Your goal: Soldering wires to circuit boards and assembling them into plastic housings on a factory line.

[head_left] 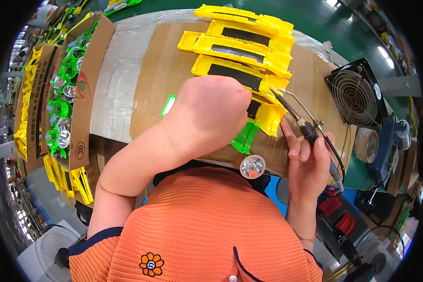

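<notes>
My right hand (310,157) grips a soldering iron (309,131) with a thin curved metal tube along it. The iron's tip points up and left, over the edge of the yellow plastic shells (242,70). My left hand (216,105) is curled into a fist above the nearest shells; its fingertips and whatever they hold are hidden under it. Below it, a green plastic piece (245,138) lies beside the nearest yellow shell (270,117). Thin wires run near the green piece to a round reflector lamp head (252,167) at the table's front edge.
Cardboard covers the table (150,70). A small green-framed part (168,105) lies left of my fist. At left stands a carton (96,66) of green lamp parts, with yellow shells beyond. On the right are a black fan (355,94), a tape roll (365,144) and a solder spool (403,134).
</notes>
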Available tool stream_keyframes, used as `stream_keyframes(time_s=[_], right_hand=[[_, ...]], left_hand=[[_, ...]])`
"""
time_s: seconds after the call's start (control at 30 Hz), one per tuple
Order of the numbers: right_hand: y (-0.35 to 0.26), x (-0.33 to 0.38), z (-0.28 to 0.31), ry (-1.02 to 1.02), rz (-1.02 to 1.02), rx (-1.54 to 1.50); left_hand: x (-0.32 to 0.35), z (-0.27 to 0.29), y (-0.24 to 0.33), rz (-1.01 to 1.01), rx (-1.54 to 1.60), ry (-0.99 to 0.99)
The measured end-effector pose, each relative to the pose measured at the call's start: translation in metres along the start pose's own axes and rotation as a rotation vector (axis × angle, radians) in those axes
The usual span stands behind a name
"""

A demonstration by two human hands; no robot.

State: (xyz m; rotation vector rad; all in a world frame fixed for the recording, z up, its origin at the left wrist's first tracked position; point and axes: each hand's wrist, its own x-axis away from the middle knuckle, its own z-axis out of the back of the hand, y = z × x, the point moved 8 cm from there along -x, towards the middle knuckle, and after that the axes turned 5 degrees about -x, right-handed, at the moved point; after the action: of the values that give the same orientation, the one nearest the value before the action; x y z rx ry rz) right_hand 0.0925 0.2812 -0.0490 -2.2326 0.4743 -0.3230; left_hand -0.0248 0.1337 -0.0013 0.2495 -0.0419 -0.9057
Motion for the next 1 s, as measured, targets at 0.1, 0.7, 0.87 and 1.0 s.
stream_keyframes(time_s=[0.1,0.7,0.87,1.0], right_hand=[[-0.007,0.004,0.005,-0.001,-0.007,0.005],[-0.013,0.007,0.019,0.056,0.02,0.005],[-0.011,0.007,0.017,0.028,-0.012,0.043],[-0.011,0.01,0.018,0.004,-0.021,0.066]], left_hand=[[0.004,-0.002,-0.001,0.013,-0.004,-0.014],[0.053,0.035,-0.079,0.268,0.111,0.081],[0.061,0.028,-0.086,0.261,0.234,0.1],[0.062,0.026,-0.087,0.254,0.203,0.135]])
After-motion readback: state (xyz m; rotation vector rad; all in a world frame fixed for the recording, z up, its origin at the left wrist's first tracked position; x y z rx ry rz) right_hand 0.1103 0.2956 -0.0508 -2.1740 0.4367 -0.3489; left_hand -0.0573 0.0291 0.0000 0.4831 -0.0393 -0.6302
